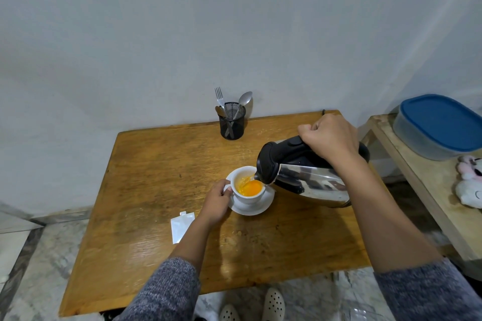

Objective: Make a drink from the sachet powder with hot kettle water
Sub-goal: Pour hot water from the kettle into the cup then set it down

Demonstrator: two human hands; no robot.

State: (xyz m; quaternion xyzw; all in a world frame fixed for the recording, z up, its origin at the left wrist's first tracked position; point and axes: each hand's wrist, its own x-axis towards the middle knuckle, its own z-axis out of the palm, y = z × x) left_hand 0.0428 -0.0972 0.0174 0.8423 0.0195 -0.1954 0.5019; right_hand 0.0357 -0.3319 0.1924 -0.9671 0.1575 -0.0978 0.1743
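A white cup [247, 197] stands on a white saucer [257, 207] on the wooden table [156, 169]. Orange liquid fills part of the cup. My right hand [330, 138] grips the black handle of a steel kettle [310, 182], which is tilted left with its spout over the cup's rim, and water streams into the cup. My left hand [217, 202] holds the cup's handle on its left side. A silvery opened sachet [180, 225] lies flat on the table, partly hidden by my left forearm.
A black mesh holder [231, 124] with a fork and spoons stands at the table's back edge by the wall. To the right is a pale wooden bench [422, 190] with a blue-lidded container [440, 126] and a soft toy [470, 185].
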